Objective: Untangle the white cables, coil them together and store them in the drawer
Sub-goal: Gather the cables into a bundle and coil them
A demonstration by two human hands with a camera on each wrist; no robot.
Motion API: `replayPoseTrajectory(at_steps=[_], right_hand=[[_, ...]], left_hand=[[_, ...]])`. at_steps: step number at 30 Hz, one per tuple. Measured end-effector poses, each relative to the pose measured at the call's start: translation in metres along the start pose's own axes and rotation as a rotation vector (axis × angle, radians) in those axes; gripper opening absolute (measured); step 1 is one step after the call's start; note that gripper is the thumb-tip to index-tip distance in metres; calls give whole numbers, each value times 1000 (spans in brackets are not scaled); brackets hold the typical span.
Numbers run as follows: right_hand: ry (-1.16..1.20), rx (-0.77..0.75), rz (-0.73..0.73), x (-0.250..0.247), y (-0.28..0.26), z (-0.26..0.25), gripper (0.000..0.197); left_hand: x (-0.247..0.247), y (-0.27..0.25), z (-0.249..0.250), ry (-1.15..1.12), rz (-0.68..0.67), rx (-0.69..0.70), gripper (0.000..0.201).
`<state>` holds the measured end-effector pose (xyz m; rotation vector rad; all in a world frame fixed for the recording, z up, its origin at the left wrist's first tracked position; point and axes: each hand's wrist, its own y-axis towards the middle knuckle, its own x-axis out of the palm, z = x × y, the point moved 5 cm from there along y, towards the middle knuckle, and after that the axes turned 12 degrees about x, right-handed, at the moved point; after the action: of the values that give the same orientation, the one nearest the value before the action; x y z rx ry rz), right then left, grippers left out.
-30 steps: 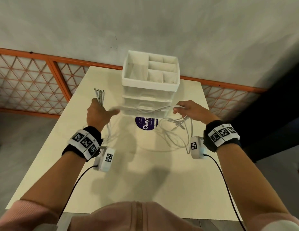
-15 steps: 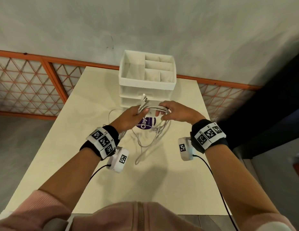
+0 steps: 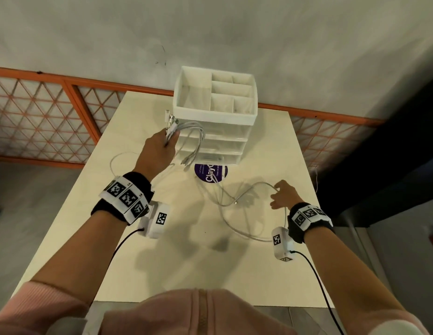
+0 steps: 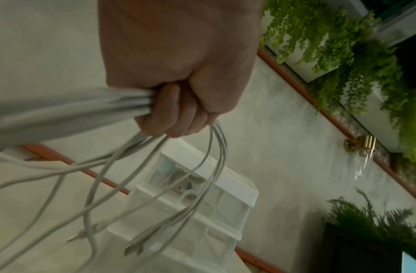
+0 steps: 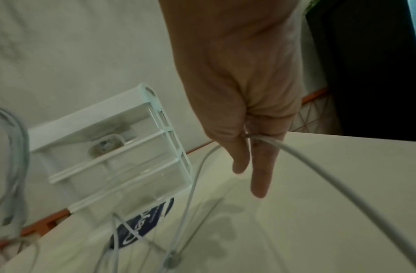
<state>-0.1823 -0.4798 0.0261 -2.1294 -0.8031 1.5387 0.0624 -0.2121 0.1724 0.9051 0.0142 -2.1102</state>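
My left hand [image 3: 159, 148] is raised beside the white drawer unit [image 3: 214, 131] and grips a bunch of white cables [image 3: 188, 128], whose plug ends stick up above the fist. In the left wrist view the fingers [image 4: 174, 114] are curled tight round the bundle, and loops with connectors [image 4: 141, 245] hang below. My right hand [image 3: 282, 193] is out to the right over the table and pinches a single white cable [image 3: 259, 184]. In the right wrist view that cable [image 5: 319, 166] runs between thumb and finger. Slack loops [image 3: 237, 213] lie on the table.
The cream table [image 3: 176, 262] carries a round purple sticker [image 3: 210, 171] in front of the drawers. The unit's top tray [image 3: 193, 93] has open compartments. An orange lattice railing [image 3: 41, 117] and grey wall lie behind. A dark surface [image 3: 392, 153] borders the right.
The hands were together at the centre half a second ago. Now the left has lifted the bundle up and left, and the right has drawn one cable out to the right.
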Motion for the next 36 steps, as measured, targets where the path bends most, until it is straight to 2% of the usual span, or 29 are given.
replayPoseTrajectory(at_steps=[2, 4, 6, 9, 12, 14, 17, 22, 25, 27, 30, 33, 36], right_hand=[[-259, -31, 153, -1, -3, 1, 63], [-233, -108, 256, 0, -8, -6, 66], [-110, -286, 294, 7, -13, -24, 48], [12, -550, 186, 34, -33, -57, 12], [45, -649, 35, 64, -52, -87, 9], [17, -678, -21, 86, -49, -99, 15], [-94, -614, -86, 114, -36, -101, 37], [130, -534, -98, 113, -27, -96, 28], [345, -511, -91, 88, -32, -103, 36], [434, -530, -189, 71, -46, -115, 44], [372, -643, -335, 48, -83, -135, 42], [348, -750, -487, 36, -121, -146, 39], [228, -812, -529, 43, -144, -145, 38]], left_hand=[[5, -6, -7, 64, -66, -11, 36], [13, -11, -16, 131, -127, -23, 39], [22, -17, -24, 201, -180, -41, 40], [35, -27, -31, 253, -270, -38, 41], [49, -38, -37, 286, -380, -59, 42], [56, -44, -42, 285, -432, -90, 42], [63, -53, -45, 224, -491, -115, 43], [65, -59, -48, 100, -572, -166, 40], [62, -57, -46, -83, -509, -199, 46], [60, -53, -40, -231, -442, -253, 45], [62, -44, -28, -421, -374, -276, 31], [65, -36, -14, -557, -311, -243, 33], [67, -30, -4, -673, -239, -242, 32]])
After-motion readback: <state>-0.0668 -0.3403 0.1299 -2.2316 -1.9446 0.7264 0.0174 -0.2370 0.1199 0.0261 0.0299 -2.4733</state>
